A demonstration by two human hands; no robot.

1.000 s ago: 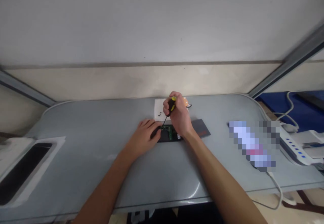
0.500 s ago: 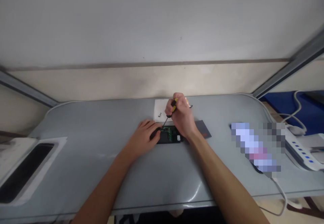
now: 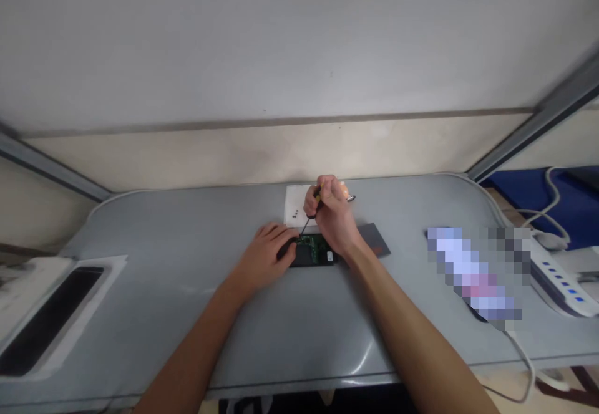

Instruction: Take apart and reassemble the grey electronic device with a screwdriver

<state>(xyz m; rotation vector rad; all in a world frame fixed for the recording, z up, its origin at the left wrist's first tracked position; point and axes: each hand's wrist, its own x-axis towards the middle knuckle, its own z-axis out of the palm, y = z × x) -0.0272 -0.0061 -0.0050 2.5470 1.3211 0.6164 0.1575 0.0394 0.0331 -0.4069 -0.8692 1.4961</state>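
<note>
A small black device with an exposed green circuit board (image 3: 314, 250) lies at the middle of the grey table (image 3: 187, 289). My left hand (image 3: 266, 252) rests on its left end with fingers curled over it, pressing it down. My right hand (image 3: 331, 214) is closed round a screwdriver (image 3: 312, 209) with a yellow and black handle; the thin shaft slants down to the board's top left corner. Behind the device lies a white paper (image 3: 296, 205) with a few tiny dark screws (image 3: 295, 214) on it.
A dark flat cover with an orange mark (image 3: 374, 239) lies right of the device. At the far right are a blurred-out object (image 3: 477, 270), a white power strip (image 3: 559, 277) and cables. A white tray with a black inset (image 3: 47, 314) sits at the left.
My right hand has turned slightly on the screwdriver, hiding more of the handle. The left hand and the device stay put. The view has shifted a little.
</note>
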